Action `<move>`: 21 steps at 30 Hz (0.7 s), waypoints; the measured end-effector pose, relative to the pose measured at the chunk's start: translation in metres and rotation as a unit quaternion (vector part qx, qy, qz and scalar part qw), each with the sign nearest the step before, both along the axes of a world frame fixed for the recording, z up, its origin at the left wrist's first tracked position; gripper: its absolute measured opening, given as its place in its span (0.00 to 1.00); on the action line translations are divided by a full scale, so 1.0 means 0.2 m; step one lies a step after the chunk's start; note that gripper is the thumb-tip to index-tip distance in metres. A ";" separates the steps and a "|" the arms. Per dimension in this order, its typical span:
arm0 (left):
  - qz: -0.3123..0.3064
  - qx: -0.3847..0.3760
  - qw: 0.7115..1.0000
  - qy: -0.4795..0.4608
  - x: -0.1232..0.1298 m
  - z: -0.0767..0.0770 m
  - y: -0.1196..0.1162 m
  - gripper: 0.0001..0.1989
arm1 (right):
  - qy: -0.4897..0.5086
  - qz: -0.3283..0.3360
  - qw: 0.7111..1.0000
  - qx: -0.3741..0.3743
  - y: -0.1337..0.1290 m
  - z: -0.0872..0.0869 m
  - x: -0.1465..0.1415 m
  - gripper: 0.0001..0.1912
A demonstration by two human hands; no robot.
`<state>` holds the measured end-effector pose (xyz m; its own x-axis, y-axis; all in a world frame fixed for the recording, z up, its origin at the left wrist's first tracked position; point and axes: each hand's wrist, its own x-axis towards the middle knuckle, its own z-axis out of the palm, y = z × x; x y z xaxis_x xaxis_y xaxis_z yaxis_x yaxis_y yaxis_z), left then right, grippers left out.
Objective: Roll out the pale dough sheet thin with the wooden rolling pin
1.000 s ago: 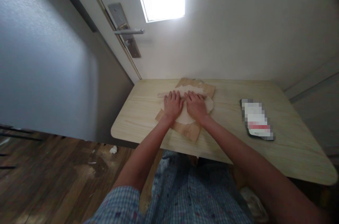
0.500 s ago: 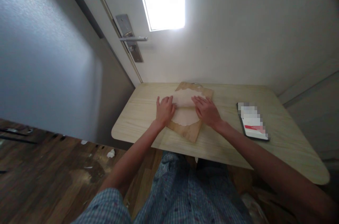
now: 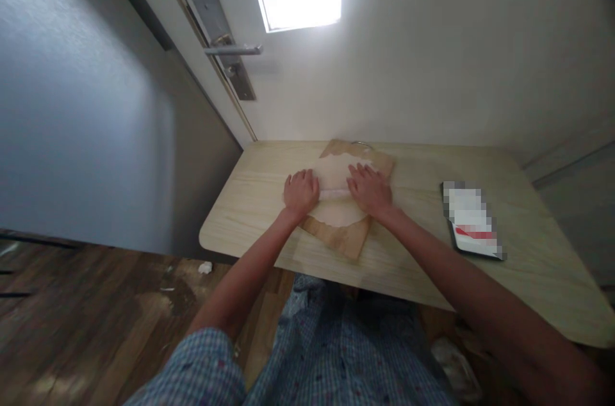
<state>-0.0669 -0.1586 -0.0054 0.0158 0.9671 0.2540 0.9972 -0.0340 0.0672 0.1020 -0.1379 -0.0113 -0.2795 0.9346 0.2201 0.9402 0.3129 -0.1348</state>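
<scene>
A thin sheet of pale dough [image 3: 336, 217] lies spread on a wooden cutting board [image 3: 354, 246]. Across its middle runs a slim, pale rolling pin [image 3: 334, 194], seen only between my hands. My left hand [image 3: 302, 192] presses over the pin's left part, palm down, fingers curved forward. Over the right part lies my right hand [image 3: 369, 189], its fingers reaching past the pin onto the dough. Both palms hide the pin's ends.
The board rests on a light wooden table [image 3: 413, 201] against a white door with a metal handle [image 3: 235, 49]. To the right lies a phone-like device [image 3: 473, 220] with a blurred screen. A white scrap [image 3: 205, 267] is on the floor at left.
The view has shifted slightly, so the door handle appears higher. My hands have rolled the pin a little on the dough, and its strip shows more clearly between them.
</scene>
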 end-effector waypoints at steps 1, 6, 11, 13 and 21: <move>-0.002 -0.003 1.000 0.000 0.00 0.00 0.00 0.18 | -0.002 -0.005 1.000 0.001 0.00 0.00 0.00 0.23; 0.007 -0.005 1.000 -0.007 0.01 0.00 0.04 0.19 | 0.000 -0.011 1.000 -0.007 0.04 0.01 -0.02 0.24; 0.021 -0.004 1.000 -0.012 0.02 0.00 0.09 0.20 | 0.001 -0.020 1.000 -0.022 0.09 0.01 -0.03 0.25; 0.031 -0.018 0.999 -0.015 0.02 0.01 0.12 0.20 | 0.004 -0.021 0.999 -0.027 0.13 0.00 -0.03 0.25; 0.063 -0.045 0.997 -0.027 0.02 0.02 0.28 0.20 | 0.017 -0.010 0.998 -0.057 0.25 0.02 -0.04 0.26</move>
